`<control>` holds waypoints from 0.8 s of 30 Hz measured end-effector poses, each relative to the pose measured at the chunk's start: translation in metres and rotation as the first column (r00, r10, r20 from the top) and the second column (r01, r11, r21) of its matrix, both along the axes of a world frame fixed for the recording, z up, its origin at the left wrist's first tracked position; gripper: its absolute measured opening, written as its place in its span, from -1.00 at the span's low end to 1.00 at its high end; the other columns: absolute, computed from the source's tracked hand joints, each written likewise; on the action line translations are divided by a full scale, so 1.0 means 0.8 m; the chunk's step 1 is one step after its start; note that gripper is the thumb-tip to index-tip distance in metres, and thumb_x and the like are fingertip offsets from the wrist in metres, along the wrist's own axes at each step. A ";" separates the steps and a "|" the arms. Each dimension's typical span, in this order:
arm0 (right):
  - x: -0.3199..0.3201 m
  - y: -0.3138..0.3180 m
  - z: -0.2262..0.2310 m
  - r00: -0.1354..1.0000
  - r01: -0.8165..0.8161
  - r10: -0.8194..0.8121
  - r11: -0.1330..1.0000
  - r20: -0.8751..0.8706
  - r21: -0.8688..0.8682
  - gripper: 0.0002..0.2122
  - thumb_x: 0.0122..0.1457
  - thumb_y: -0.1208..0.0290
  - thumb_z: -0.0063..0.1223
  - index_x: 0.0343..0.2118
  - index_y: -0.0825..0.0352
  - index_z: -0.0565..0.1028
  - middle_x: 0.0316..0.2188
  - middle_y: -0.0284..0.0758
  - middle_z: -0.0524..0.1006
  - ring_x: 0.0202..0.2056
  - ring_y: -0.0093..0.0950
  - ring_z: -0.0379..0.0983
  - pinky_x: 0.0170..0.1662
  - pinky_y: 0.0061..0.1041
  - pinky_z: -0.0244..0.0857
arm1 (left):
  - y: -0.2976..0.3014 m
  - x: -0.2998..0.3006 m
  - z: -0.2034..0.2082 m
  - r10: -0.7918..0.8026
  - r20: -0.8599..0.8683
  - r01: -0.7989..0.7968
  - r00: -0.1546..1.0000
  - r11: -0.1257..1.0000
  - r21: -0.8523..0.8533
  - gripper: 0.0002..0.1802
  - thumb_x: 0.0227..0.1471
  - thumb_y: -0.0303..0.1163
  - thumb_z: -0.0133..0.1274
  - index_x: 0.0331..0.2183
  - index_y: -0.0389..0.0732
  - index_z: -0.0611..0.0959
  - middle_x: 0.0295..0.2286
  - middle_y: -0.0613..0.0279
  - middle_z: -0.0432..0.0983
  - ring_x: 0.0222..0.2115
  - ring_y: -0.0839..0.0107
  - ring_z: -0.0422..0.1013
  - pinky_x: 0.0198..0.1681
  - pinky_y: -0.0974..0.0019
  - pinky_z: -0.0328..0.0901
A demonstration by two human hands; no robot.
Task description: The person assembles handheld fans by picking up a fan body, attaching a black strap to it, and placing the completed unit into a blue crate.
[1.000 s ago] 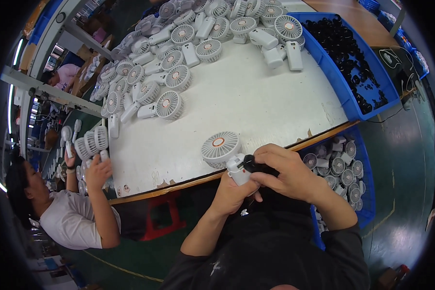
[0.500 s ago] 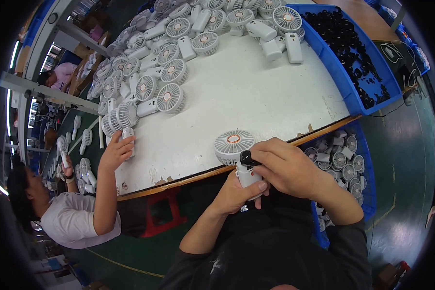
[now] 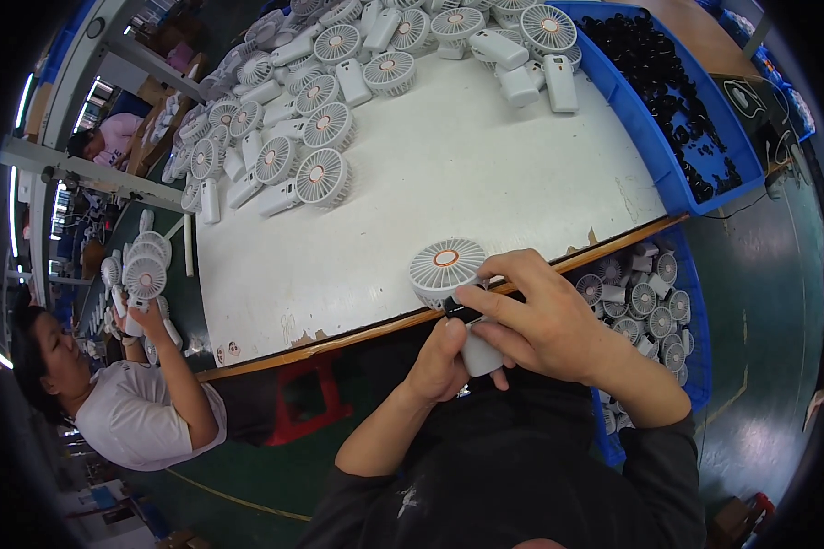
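Observation:
A white handheld fan [image 3: 444, 263] with an orange ring at its centre is at the table's front edge, grille up, handle toward me. My left hand [image 3: 436, 364] is closed round the white handle from the left. At the fan's neck, the fingers of my right hand [image 3: 551, 322] press a small black plastic piece [image 3: 454, 303] against it. Most of that piece is hidden under the fingers, so I cannot tell how it sits on the neck.
Many white handheld fans [image 3: 322, 176] are heaped along the table's far and left sides. A blue bin [image 3: 673, 188] of black pieces stands at the right, above another blue bin [image 3: 700, 366] of fans. At the left, a co-worker [image 3: 146, 412] holds fans near a red stool [image 3: 307, 403].
My right hand has brought the black piece down onto the fan's neck, and its fingers now cover most of it. The co-worker has picked up fans from the table's left edge and drawn them away.

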State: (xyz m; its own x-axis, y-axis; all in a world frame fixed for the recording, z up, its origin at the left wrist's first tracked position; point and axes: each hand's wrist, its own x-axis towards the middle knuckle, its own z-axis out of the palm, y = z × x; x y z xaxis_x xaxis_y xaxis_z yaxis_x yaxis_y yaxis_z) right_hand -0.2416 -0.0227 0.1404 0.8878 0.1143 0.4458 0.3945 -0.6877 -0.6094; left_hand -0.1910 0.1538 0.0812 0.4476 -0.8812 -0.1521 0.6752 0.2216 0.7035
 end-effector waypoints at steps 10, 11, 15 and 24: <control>-0.011 0.025 0.003 0.985 0.134 -0.134 0.991 -0.106 -0.007 -0.50 -0.06 0.38 0.25 0.02 0.30 0.45 -0.18 -0.16 0.38 -0.09 -0.18 0.32 -0.02 -0.26 0.26 | -0.024 -0.006 0.009 0.256 -0.120 -0.250 0.959 0.966 0.062 -0.31 0.26 0.13 -0.39 0.16 -0.22 0.29 0.01 0.07 0.40 0.05 0.26 0.34 0.16 0.16 0.21; -0.012 0.026 0.002 0.985 0.134 -0.134 0.991 -0.106 -0.006 -0.50 -0.06 0.38 0.25 0.02 0.30 0.45 -0.18 -0.16 0.38 -0.09 -0.18 0.32 -0.02 -0.26 0.26 | -0.025 -0.007 0.009 0.257 -0.121 -0.251 0.959 0.966 0.063 -0.31 0.26 0.13 -0.39 0.16 -0.22 0.29 0.01 0.07 0.40 0.05 0.26 0.34 0.16 0.16 0.21; -0.018 0.035 -0.007 0.979 0.171 -0.174 0.985 -0.109 -0.038 -0.43 -0.07 0.41 0.23 0.07 0.41 0.36 -0.17 -0.12 0.38 -0.10 -0.14 0.32 -0.04 -0.26 0.26 | -0.024 -0.011 0.009 0.281 -0.204 -0.261 0.938 0.958 0.119 -0.37 0.25 0.02 -0.35 0.14 -0.25 0.31 0.04 0.07 0.37 0.05 0.25 0.34 0.13 0.18 0.23; -0.049 0.014 -0.051 0.835 0.302 0.394 0.255 -0.384 0.919 -0.60 0.19 0.34 0.13 0.02 0.43 0.35 -0.29 -0.38 0.47 -0.29 -0.61 0.41 -0.16 -0.53 0.34 | -0.018 -0.004 0.031 0.017 0.928 -0.308 0.373 0.945 0.107 -0.01 0.08 -0.12 0.11 0.28 -0.46 -0.03 0.18 -0.31 0.08 0.20 -0.12 0.12 0.26 0.09 0.01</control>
